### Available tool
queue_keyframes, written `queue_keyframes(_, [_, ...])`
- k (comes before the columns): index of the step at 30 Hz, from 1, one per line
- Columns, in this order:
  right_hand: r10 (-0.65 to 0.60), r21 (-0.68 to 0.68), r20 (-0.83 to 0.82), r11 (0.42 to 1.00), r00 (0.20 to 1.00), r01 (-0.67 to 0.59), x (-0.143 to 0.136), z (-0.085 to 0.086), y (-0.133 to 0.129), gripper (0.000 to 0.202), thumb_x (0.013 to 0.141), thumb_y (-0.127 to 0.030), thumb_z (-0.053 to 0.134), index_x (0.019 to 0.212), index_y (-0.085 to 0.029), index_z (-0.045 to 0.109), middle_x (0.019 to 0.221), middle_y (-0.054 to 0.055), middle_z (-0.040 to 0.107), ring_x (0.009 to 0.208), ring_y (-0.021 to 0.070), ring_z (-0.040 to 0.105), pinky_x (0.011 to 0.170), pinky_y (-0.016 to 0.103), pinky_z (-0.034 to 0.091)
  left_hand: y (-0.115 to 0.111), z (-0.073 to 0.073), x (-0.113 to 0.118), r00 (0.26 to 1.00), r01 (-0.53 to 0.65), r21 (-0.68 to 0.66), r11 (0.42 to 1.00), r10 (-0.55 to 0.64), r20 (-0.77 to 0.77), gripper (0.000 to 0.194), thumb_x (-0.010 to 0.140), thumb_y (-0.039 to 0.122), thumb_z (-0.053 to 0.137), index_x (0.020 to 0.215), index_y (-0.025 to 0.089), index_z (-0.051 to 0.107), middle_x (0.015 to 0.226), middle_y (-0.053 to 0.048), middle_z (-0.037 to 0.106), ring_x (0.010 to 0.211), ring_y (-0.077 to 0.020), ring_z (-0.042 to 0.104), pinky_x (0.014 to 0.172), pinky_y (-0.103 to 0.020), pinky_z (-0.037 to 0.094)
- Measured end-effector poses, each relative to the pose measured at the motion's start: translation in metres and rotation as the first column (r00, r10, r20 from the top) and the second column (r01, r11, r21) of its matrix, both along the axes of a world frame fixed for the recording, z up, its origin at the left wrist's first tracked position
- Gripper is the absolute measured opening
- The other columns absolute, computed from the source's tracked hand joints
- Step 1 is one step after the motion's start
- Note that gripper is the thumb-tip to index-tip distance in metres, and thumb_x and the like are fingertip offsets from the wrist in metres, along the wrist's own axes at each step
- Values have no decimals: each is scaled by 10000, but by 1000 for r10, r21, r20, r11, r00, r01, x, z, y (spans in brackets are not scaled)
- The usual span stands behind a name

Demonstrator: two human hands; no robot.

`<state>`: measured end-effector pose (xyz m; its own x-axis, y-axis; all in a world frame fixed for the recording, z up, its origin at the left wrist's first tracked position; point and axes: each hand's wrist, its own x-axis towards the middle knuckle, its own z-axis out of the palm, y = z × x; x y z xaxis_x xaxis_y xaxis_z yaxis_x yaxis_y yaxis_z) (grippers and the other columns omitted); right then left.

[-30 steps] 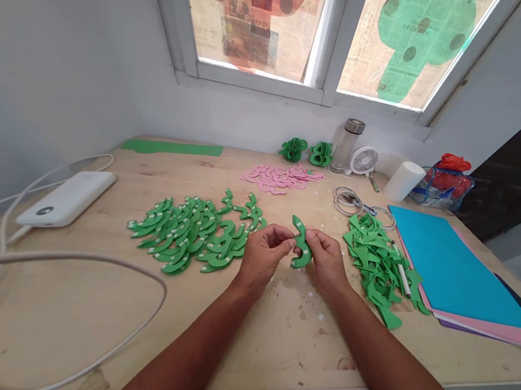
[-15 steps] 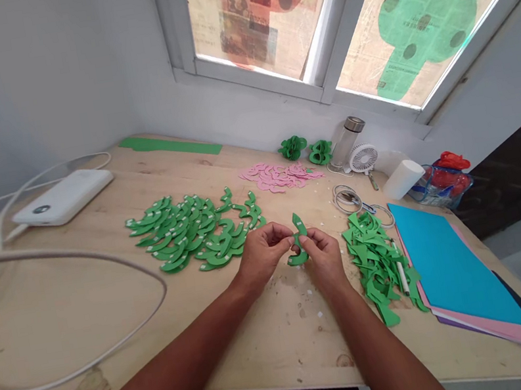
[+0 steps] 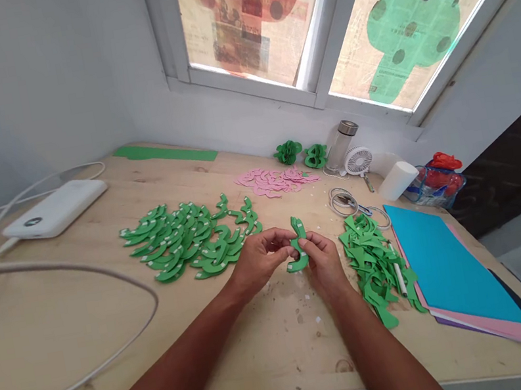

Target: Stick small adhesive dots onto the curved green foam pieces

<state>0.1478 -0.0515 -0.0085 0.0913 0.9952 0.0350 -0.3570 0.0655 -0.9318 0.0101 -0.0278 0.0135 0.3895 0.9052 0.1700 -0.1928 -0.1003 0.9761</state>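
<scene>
Pinching curved green piece mid-length, left fingers and right fingers at opposite sides.

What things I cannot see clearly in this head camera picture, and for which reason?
All in the head view:
- Middle of the green paper piece: partly covered by the thumb of the right hand.
- Whether the left hand pinches it: contact too small to tell.
- Most of the pink sheet: under the blue sheet.
- White cable: cut off by the left edge.
</scene>
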Motion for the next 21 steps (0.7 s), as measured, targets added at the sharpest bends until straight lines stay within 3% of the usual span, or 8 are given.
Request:
queue_keyframes(10, [27,-50,-33,998,999,-29,1,8,-2,170,675,-312,707,714,-156,654,574,-10,621,516,97,513,494,211,432,-1,3,-3,955,-75,357,931,170,-243,182,758,204,592,908,160,686,703,-26,698,638,-137,608,636,-246,475])
queue_keyframes(21, [14,-57,-43,998,999,-16,1,7,-2,153,670,-299,707,721,-165,656,567,-12,627,516,105,512,492,216,407,1,3,-3,981,-34,213,976,73,-177,229,734,185,586,947,150,662,730,-28,690,688,-157,641,678,-273,505])
